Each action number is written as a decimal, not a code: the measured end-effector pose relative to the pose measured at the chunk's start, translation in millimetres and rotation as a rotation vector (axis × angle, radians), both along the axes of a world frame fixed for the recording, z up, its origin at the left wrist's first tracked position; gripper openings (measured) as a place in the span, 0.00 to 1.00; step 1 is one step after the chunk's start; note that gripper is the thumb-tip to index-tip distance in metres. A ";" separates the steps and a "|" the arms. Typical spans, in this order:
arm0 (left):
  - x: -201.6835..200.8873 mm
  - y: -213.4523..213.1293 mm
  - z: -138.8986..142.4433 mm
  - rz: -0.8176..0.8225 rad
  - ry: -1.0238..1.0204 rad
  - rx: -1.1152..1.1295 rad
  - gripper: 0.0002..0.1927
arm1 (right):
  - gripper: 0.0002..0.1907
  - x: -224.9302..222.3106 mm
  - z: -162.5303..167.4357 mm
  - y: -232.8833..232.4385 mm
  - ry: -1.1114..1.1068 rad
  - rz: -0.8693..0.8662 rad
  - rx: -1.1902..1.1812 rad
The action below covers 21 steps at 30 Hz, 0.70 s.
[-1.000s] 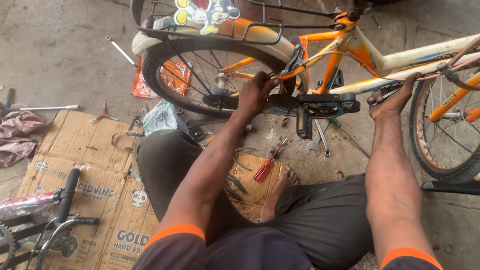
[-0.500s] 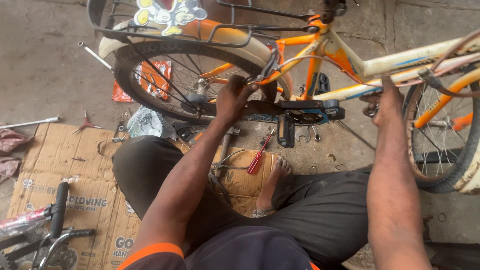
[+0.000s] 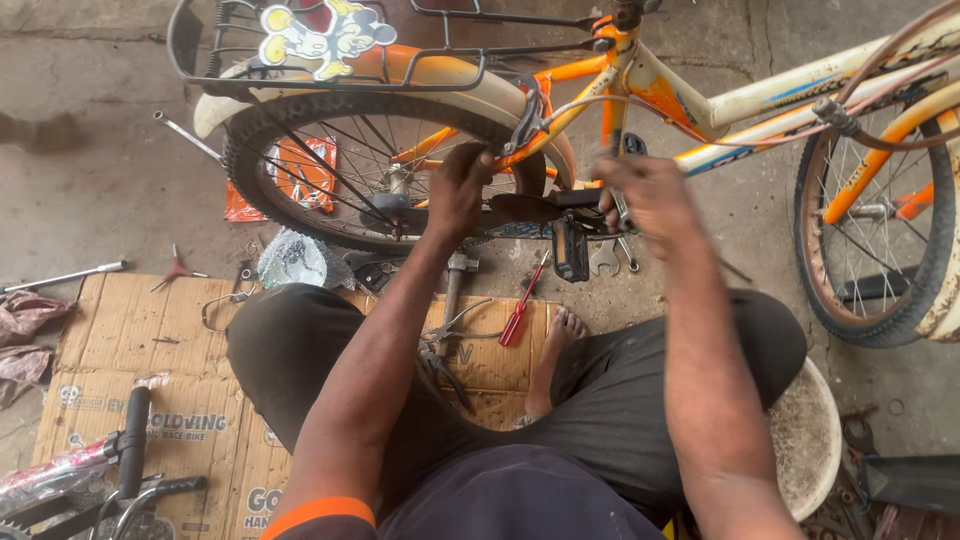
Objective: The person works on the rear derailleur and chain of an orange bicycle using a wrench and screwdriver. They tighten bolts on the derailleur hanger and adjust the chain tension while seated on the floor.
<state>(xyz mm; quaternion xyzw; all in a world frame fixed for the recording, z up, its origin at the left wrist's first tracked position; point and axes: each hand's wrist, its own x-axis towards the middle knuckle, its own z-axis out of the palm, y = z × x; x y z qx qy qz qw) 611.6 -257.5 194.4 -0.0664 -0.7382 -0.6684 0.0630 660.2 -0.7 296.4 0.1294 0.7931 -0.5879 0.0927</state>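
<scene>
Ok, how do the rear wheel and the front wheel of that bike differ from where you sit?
The rear wheel is seen almost whole, straight ahead, while the front wheel is cut off by the right edge. The rear wheel sits under a cream mudguard and a black rack; the front wheel carries no rack. The left hand is close to the rear wheel; neither hand is near the front wheel. Both have black tyres and thin spokes.

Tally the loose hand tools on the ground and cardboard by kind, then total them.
Red-handled screwdriver: 1
Open-end spanner: 1
Long metal socket wrench: 1
Three-way wrench: 1
Total: 4, counting only tools clear enough to identify.
</scene>
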 end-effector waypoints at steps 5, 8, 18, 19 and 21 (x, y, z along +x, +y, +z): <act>-3.0 3.8 -4.4 0.023 0.060 -0.051 0.16 | 0.12 -16.9 -15.5 -18.3 0.133 -0.072 -0.027; -6.6 4.1 -12.3 0.019 0.028 0.015 0.15 | 0.13 -22.9 -22.7 -17.3 0.158 -0.129 -0.155; -9.3 4.8 -22.0 -0.074 -0.038 0.197 0.17 | 0.13 -33.9 -36.5 -42.6 0.318 -0.132 -0.144; -8.5 4.0 -19.2 -0.080 -0.035 0.181 0.18 | 0.12 -34.3 -35.8 -46.5 0.326 -0.136 -0.158; -6.8 2.3 -13.0 -0.083 -0.068 0.090 0.21 | 0.12 -34.0 -35.0 -52.2 0.380 -0.154 -0.054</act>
